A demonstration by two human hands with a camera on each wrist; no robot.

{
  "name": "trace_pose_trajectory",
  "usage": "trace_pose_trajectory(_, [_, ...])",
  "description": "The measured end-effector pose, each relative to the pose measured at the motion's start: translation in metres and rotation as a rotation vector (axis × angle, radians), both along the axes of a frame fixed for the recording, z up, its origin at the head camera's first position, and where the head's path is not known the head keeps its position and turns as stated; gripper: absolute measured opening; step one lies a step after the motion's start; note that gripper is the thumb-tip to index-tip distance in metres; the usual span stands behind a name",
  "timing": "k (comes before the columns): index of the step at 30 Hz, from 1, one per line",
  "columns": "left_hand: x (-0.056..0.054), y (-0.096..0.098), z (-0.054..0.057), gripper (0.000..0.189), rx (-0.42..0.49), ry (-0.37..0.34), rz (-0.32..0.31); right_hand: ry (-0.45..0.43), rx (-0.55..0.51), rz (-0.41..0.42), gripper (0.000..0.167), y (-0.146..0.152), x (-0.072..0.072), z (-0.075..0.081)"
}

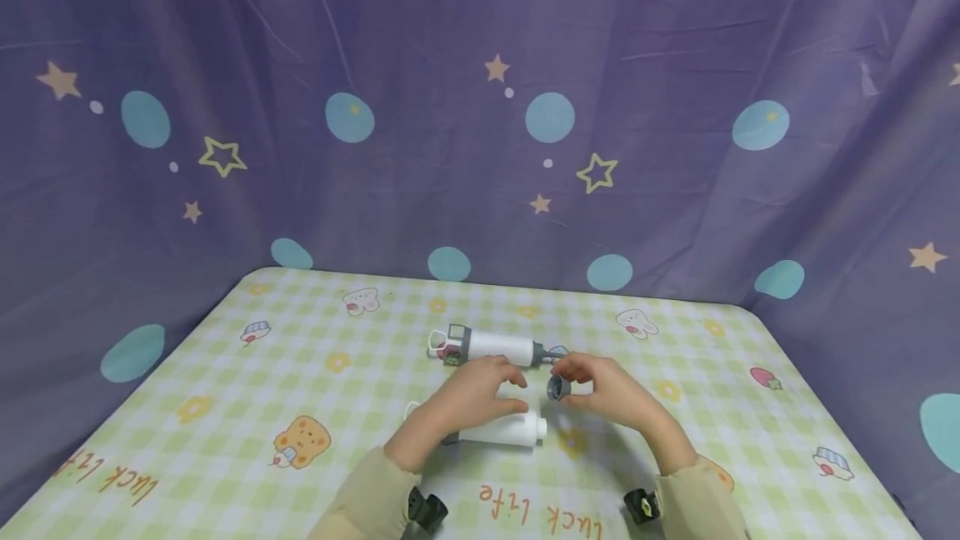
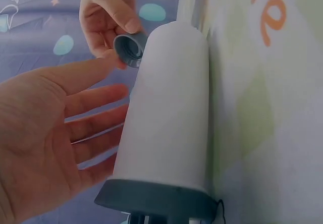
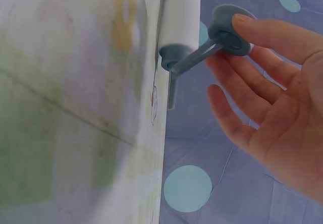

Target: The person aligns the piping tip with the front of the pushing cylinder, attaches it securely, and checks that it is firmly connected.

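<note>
Between finger and thumb my right hand (image 1: 609, 394) pinches a grey cap (image 1: 557, 388), held above the table. In the right wrist view a thin grey spout (image 3: 198, 59) sticks out from the cap. My left hand (image 1: 476, 392) hovers by the nearer white tube (image 1: 498, 430), its fingers loosely spread and holding nothing. That tube lies on its side, its narrow white neck bare at the right. A grey collar (image 2: 156, 198) closes its other end, partly hidden by my left arm in the head view. Farther back lies a similar white tube (image 1: 501, 348) with a grey nozzle (image 1: 543, 354) fitted.
A checked tablecloth (image 1: 360, 407) with printed cartoons and lettering covers the table. The farther tube's grey frame and white loop (image 1: 436, 343) extend left. Behind the table hangs a purple curtain (image 1: 420, 182).
</note>
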State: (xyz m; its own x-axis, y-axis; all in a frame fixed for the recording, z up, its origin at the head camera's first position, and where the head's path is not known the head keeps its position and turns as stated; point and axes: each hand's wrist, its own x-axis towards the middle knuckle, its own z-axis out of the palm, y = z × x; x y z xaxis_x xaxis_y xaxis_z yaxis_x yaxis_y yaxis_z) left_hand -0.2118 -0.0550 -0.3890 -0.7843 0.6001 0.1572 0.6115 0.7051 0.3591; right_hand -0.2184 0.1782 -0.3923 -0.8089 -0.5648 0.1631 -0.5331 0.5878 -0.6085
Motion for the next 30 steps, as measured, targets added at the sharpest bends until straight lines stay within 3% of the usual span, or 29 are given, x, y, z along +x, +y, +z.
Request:
trace_pose_trajectory(14, [0.008,-0.005,-0.006,0.037,-0.098,-0.11,-0.06,-0.136,0.016,0.056,0.035,-0.002,0.001,-0.008])
trace_pose_trajectory(23, [0.009,-0.006,-0.009,0.038,-0.048,-0.239,-0.036,-0.078,0.02,0.013,0.035,-0.005,-0.003,-0.006])
trace_pose_trajectory(30, [0.003,-0.011,-0.009,0.039,-0.012,-0.201,0.001,-0.054,0.002,-0.007,0.035,-0.004,-0.007,-0.006])
